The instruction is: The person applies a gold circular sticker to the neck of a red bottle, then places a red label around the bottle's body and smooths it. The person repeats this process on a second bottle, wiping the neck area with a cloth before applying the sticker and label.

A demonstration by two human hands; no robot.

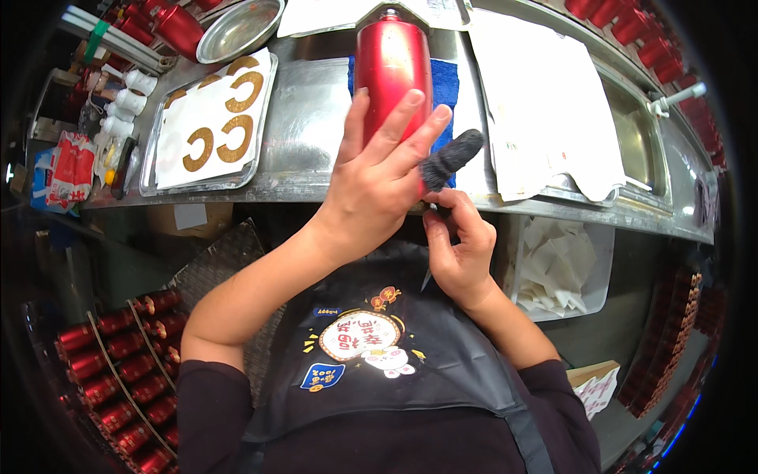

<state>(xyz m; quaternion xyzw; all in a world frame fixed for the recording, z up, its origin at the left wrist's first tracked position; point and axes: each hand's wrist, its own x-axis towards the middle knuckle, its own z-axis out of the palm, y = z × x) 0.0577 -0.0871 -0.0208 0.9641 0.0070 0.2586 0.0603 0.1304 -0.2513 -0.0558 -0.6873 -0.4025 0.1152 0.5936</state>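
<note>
A glossy red metal bottle (392, 59) lies over a blue cloth (444, 87) on the steel bench, its neck toward the far side. My left hand (369, 186) rests over the bottle's near end and holds it, fingers spread along the red surface. A dark knitted finger cover (452, 160) sits on one digit, pointing right. Close to the bench's front edge, my right hand (462, 249) is closed in a pinch just below my left hand. What it pinches is mostly hidden; a thin pale sliver shows beneath it.
On the left, a metal tray (264, 118) carries white paper with gold C-shaped pieces (234, 138). A round metal bowl (241, 30) stands behind it. White sheets (545, 103) lie right, beside a sink (639, 130). Below is a bin (604, 272) of paper scraps; red bottles (118, 371) are racked lower left.
</note>
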